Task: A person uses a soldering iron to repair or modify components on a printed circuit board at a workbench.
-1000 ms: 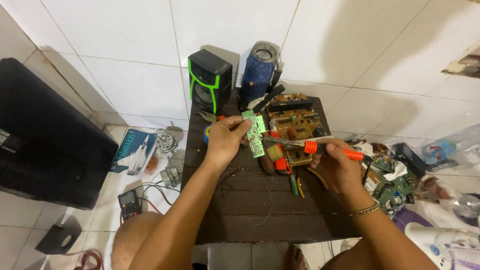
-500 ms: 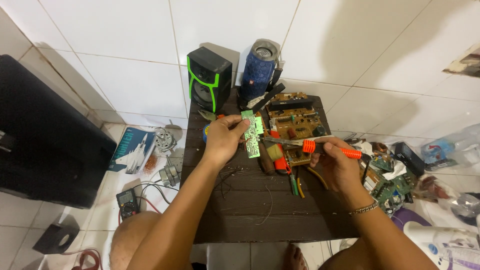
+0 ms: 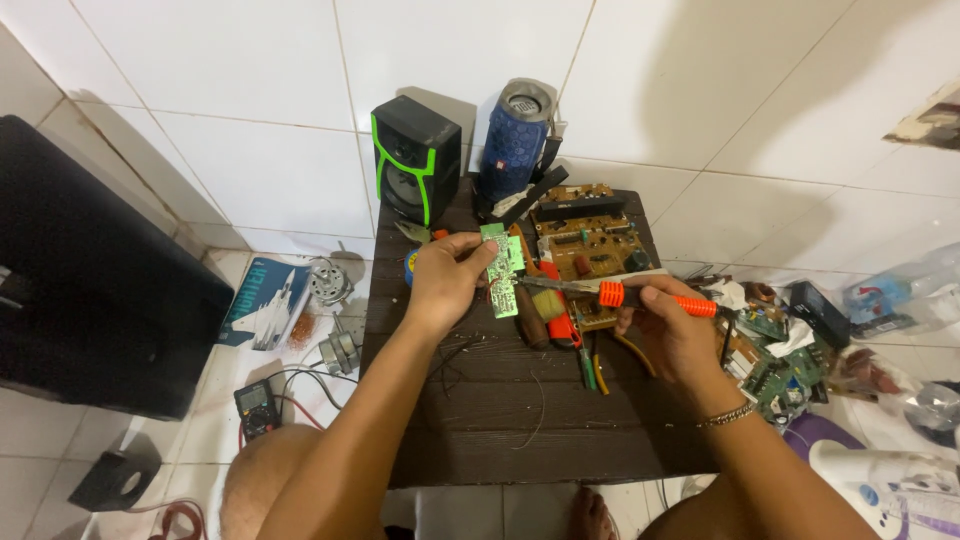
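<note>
White tiles [image 3: 250,170] surround dark wooden table [image 3: 520,420] bearing circuit boards [image 3: 590,245].

The low table [image 3: 520,420] at the centre of the frame is dark wood with a rough, matt grain. The small green circuit board [image 3: 503,270] in the left hand [image 3: 447,280] looks glossy, and the soldering iron [image 3: 620,293] in the right hand [image 3: 672,330] has a dull metal shaft and a ribbed orange plastic grip. The black speaker [image 3: 415,160] at upper centre is matt plastic with bright green trim; beside it the blue cylinder speaker [image 3: 515,140] seems covered in woven cloth. Wall and floor tiles [image 3: 200,60] are smooth, slightly shiny ceramic. A metal bracelet [image 3: 728,415] glints at lower right.
</note>
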